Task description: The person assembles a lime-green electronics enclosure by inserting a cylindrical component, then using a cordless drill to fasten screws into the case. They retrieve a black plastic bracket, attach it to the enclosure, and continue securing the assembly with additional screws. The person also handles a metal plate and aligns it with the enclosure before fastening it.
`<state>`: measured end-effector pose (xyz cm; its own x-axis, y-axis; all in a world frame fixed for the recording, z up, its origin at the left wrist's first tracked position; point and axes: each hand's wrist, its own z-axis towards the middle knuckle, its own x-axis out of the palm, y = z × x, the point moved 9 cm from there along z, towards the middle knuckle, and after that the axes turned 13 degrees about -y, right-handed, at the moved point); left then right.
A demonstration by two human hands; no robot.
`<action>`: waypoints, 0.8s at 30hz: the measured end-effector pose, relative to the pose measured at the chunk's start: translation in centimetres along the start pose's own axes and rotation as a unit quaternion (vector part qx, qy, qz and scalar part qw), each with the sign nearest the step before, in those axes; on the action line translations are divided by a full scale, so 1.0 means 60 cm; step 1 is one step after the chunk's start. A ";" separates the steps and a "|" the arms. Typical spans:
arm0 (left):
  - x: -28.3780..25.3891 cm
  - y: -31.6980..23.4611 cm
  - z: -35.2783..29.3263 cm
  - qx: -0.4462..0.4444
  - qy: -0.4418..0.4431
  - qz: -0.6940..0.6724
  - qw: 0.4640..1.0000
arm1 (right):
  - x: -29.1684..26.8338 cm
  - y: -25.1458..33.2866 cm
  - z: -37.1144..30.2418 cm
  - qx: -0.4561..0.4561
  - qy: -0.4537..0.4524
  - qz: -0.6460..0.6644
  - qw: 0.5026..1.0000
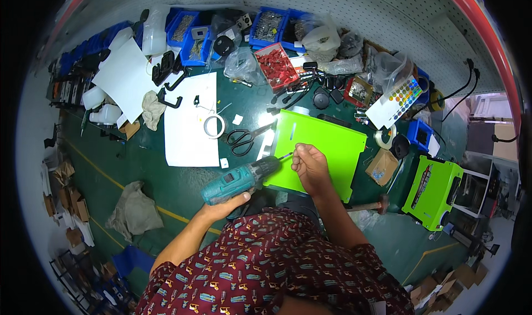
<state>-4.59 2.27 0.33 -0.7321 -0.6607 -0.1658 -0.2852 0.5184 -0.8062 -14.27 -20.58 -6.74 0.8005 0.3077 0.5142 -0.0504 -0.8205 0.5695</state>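
In my left hand [228,206] I hold a teal cordless drill [235,180] by its grip, its bit pointing right over the edge of a bright green panel [335,149]. My right hand [308,164] is above that panel, thumb and fingers pinched together close to the bit's tip. Whatever sits between those fingertips is too small to make out. Black-handled scissors [242,141] lie just left of the panel. Beside them are a roll of white tape [214,126] and a large white sheet [191,140].
Blue bins [270,28] of small hardware line the back. A red box [275,65] holds red parts. To the right stand a small cardboard box [382,168], a hammer [381,205] and a green case [432,193]. Black cables and plastic bags lie behind the panel.
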 end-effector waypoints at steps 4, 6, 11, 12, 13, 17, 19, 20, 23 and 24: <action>-0.014 -0.006 0.005 0.006 -0.002 -0.018 1.000 | 0.032 -0.023 0.002 0.028 0.031 0.002 0.999; -0.024 -0.005 0.007 0.023 -0.019 0.007 1.000 | 0.043 -0.031 0.003 0.042 0.036 0.006 0.998; -0.045 -0.043 0.018 0.135 0.002 0.274 0.952 | 0.045 -0.049 0.007 0.102 0.034 0.012 0.994; -0.042 -0.063 0.023 0.196 0.013 0.232 0.953 | 0.046 -0.055 0.010 0.120 0.033 0.014 0.992; -0.039 -0.079 0.027 0.255 0.025 0.189 0.948 | 0.046 -0.062 0.015 0.137 0.032 0.016 0.990; -0.048 -0.108 0.038 0.326 0.028 0.186 0.927 | 0.061 -0.075 0.034 0.181 0.031 0.037 0.982; -0.045 -0.123 0.050 0.317 0.014 0.227 0.921 | 0.072 -0.083 0.050 0.202 0.020 0.072 0.977; -0.047 -0.126 0.059 0.314 0.009 0.237 0.919 | 0.073 -0.089 0.060 0.208 -0.001 0.083 0.975; -0.047 -0.129 0.096 0.296 0.001 0.268 0.917 | 0.073 -0.101 0.089 0.212 -0.049 0.114 0.969; -0.046 -0.134 0.107 0.284 0.001 0.267 0.921 | 0.073 -0.102 0.098 0.201 -0.056 0.124 0.970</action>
<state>3.71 -3.59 3.63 -0.6754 -0.3926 -0.6242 0.4850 0.4012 -0.7771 -6.95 -17.06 -11.75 0.8545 0.0413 0.5179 -0.0303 -0.9912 0.1291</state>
